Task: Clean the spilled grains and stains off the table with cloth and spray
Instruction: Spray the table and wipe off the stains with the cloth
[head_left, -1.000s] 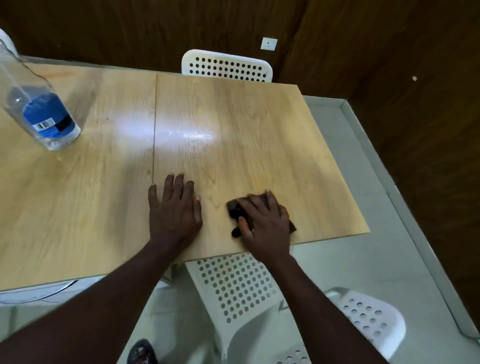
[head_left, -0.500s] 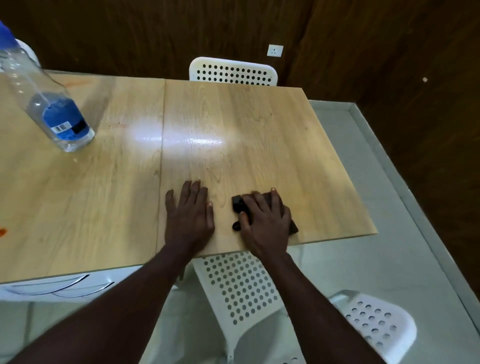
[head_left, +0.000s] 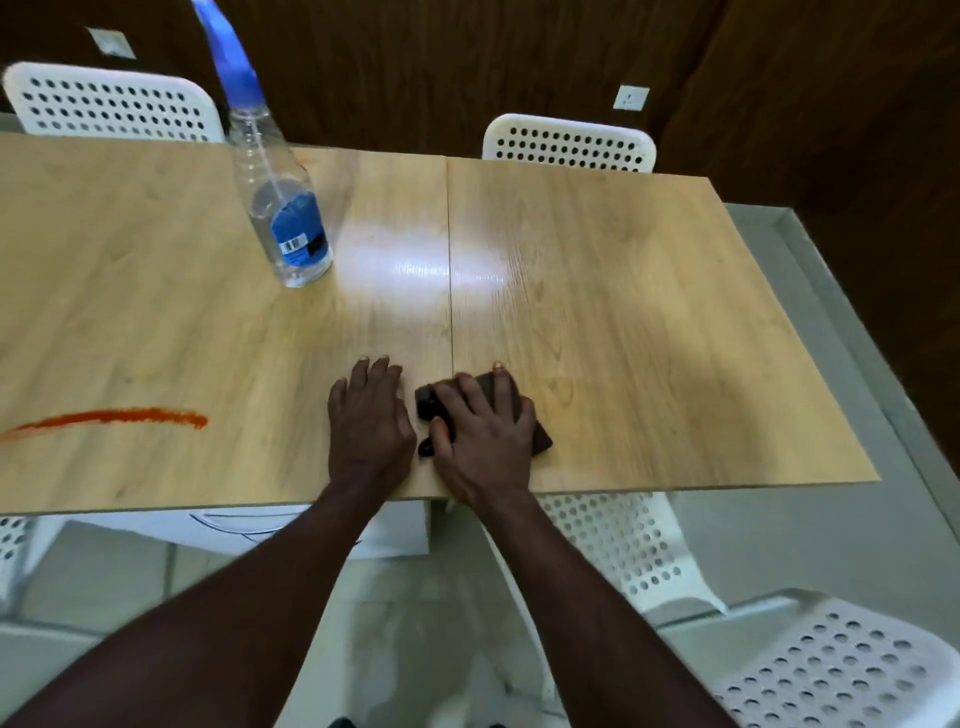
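Note:
My right hand (head_left: 483, 441) presses a dark cloth (head_left: 537, 439) flat onto the wooden table (head_left: 649, 338), close to the front edge and just right of the seam between the two boards. My left hand (head_left: 369, 421) lies flat on the table right beside it, fingers spread, holding nothing. A clear spray bottle (head_left: 283, 208) with a blue nozzle and blue label stands upright at the back left. An orange-red streak of stain (head_left: 119, 418) runs across the table at the left, apart from both hands.
White perforated chairs stand around the table: one at the far side (head_left: 569, 143), one at the back left (head_left: 109, 104), one under the front edge (head_left: 618, 545) and one at the lower right (head_left: 836, 670). A grey floor ledge (head_left: 831, 322) runs along the right.
The view has swung left, bringing the orange-red streak and the whole bottle into sight. My right hand and the cloth slid left toward the seam, and my left hand stays flat beside them.

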